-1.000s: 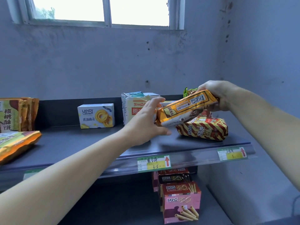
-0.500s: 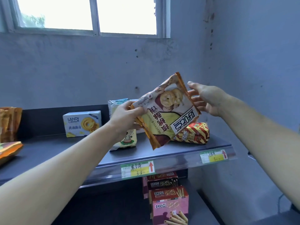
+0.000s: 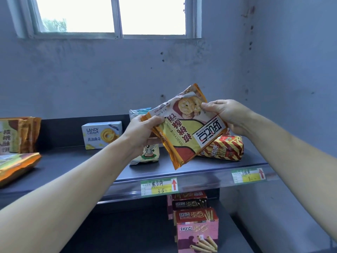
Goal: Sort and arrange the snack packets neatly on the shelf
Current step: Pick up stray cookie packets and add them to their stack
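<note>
Control has passed to both hands: the right hand [image 3: 226, 115], open a moment ago, now pinches the cookie packet [image 3: 184, 132] at its right edge while the left hand [image 3: 144, 132] grips its left edge, holding it tilted above the shelf [image 3: 82, 161], probably ready for sorting leftward.

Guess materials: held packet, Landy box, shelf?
The packet looks like glossy plastic film, maybe foil-lined: shiny gold crimped edges, creases. The box looks like printed cardboard: flat faces, sharp corners. The shelf is probably painted metal: thin, smooth, dull sheen.
</note>
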Tool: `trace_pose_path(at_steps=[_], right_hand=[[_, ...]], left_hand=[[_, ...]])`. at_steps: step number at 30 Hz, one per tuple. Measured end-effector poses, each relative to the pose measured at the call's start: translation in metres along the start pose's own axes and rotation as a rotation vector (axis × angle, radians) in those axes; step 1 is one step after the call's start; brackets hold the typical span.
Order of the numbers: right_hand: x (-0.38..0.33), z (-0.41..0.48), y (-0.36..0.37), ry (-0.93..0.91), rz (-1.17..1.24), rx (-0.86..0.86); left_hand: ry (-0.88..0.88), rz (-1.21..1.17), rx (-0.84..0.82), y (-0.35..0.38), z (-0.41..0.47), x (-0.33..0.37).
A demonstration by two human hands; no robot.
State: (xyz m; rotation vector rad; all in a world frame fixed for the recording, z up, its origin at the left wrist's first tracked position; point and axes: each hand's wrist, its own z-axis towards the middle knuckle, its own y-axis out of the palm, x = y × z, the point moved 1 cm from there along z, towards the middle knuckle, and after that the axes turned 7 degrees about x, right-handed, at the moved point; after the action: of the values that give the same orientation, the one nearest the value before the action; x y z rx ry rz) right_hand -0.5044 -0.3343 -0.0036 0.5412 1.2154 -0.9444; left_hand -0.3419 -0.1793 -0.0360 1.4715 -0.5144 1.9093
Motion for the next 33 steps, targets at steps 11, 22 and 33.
trace_pose_path(at_steps=[11, 22, 33], right_hand=[[0.004, 0.004, 0.035, -0.028, 0.064, 0.106], [-0.033, -0.029, 0.174, 0.138, 0.485, -0.277], [-0.088, -0.063, 0.302, -0.109, 0.113, -0.374]], left_hand=[[-0.037, -0.35, 0.107, -0.018, 0.0, 0.012], [-0.049, -0.575, 0.144, -0.112, -0.028, 0.04], [0.198, 0.242, 0.64, -0.317, -0.064, 0.075]])
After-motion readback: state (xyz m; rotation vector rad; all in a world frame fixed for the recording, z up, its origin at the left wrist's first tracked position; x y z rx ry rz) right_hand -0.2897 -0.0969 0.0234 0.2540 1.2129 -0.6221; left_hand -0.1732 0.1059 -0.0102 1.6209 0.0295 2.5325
